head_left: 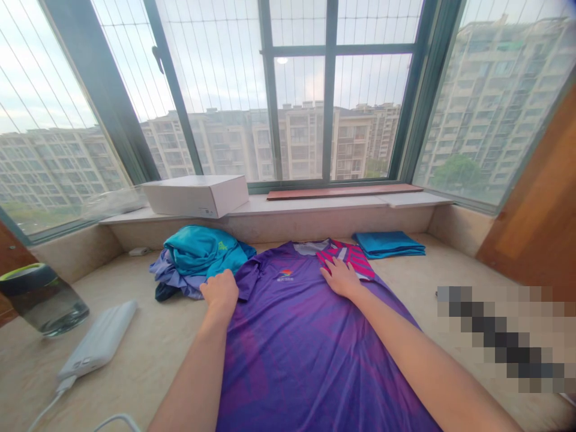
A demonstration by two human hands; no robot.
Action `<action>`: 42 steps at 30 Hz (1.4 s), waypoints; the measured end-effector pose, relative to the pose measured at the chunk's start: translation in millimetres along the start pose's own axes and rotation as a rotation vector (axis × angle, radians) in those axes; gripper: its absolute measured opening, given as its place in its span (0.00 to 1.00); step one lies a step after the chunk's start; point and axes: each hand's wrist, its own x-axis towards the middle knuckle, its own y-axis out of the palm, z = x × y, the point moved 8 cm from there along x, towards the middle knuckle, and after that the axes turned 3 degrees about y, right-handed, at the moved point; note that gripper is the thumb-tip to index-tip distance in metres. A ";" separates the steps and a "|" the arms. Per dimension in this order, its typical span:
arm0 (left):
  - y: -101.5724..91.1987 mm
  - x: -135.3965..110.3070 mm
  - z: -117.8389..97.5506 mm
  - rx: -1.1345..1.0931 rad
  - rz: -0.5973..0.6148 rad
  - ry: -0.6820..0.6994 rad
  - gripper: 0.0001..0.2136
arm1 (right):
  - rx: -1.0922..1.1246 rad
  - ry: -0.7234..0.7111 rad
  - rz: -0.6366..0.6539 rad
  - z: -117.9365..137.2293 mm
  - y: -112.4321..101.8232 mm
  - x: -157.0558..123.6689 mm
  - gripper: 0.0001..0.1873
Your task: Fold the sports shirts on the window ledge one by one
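Observation:
A purple sports shirt (297,342) lies spread flat on the stone window seat (148,348), collar toward the window. My left hand (220,292) rests on its left shoulder with the fingers curled over the fabric at the sleeve. My right hand (341,278) lies flat with fingers stretched out on the right shoulder, touching the pink striped sleeve (348,257).
A heap of teal and lavender clothes (198,258) sits left of the shirt. A folded blue garment (389,244) lies at the back right. A white box (195,195) stands on the sill. A white power bank (99,342) and a dark bottle (40,297) are at the left.

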 end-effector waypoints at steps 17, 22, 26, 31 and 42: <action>2.1 -24.4 -108.2 -1.247 0.290 0.643 0.33 | -0.004 -0.011 -0.024 1.5 -4.4 -2.4 0.34; 27.1 -25.8 -109.1 -0.516 -0.001 0.762 0.18 | -0.010 -0.022 -0.045 2.2 -3.1 -2.4 0.33; 48.5 -25.6 -110.3 -0.269 0.077 0.751 0.23 | -0.006 -0.042 -0.144 5.2 -13.0 -5.5 0.30; 51.1 -35.3 -121.6 -0.287 0.134 0.860 0.25 | 0.045 -0.582 -0.306 60.7 -35.5 -37.3 0.21; 46.7 -23.3 -106.7 -0.333 0.012 0.635 0.23 | -0.082 -0.510 -0.075 153.8 -14.9 -3.4 0.15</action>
